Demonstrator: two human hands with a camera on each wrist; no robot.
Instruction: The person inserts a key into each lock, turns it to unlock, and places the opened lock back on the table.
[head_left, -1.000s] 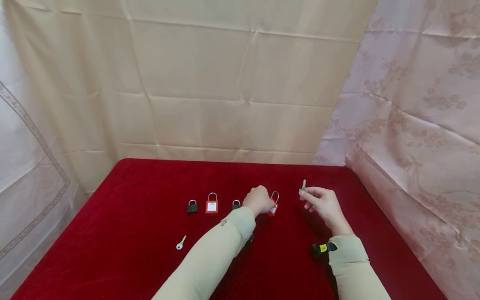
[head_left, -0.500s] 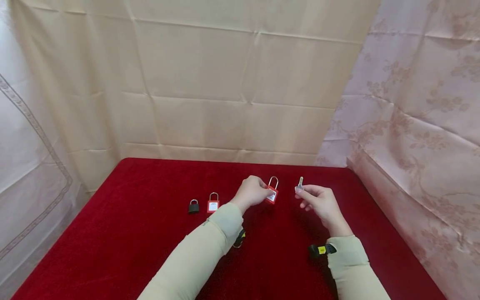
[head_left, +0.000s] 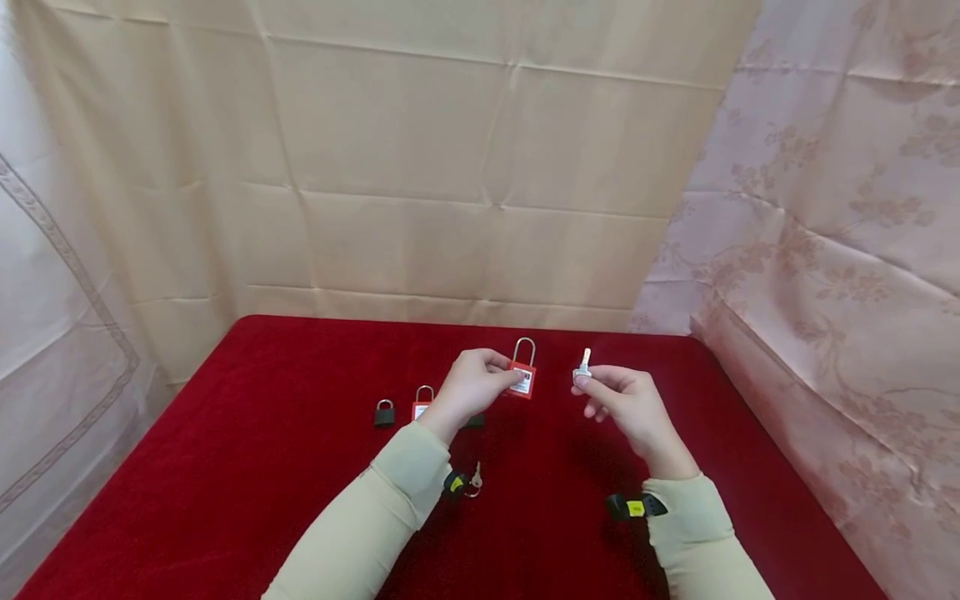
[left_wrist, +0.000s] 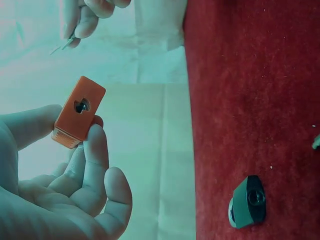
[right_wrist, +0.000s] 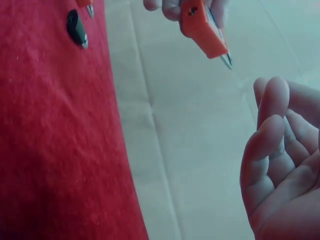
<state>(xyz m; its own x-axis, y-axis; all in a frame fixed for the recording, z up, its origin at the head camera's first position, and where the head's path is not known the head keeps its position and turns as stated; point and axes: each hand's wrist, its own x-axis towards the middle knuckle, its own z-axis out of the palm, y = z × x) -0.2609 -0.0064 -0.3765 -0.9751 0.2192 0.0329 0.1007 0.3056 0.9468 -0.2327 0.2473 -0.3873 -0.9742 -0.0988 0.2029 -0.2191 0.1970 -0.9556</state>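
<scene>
My left hand (head_left: 474,385) holds a red padlock (head_left: 522,381) with a white label, raised above the table, its long shackle pointing up. In the left wrist view the keyhole of this padlock (left_wrist: 75,117) shows in its bottom face, and thumb and fingers grip the body from both sides. To the right, my right hand (head_left: 633,412) pinches a silver key (head_left: 586,363) by its head, blade upward. A short gap separates key and padlock. The fingertips (right_wrist: 274,92) hide the key in the right wrist view.
On the red cloth of the table (head_left: 300,375) stand a black padlock (head_left: 384,414), a second red padlock (head_left: 421,409) and another dark padlock (head_left: 476,422), the last two partly behind my left arm. A key on a ring (head_left: 477,477) lies closer to me.
My left hand has lifted the red padlock off the table and brought it slightly left, turning it upright. The right hand has shifted a little left with the key.
</scene>
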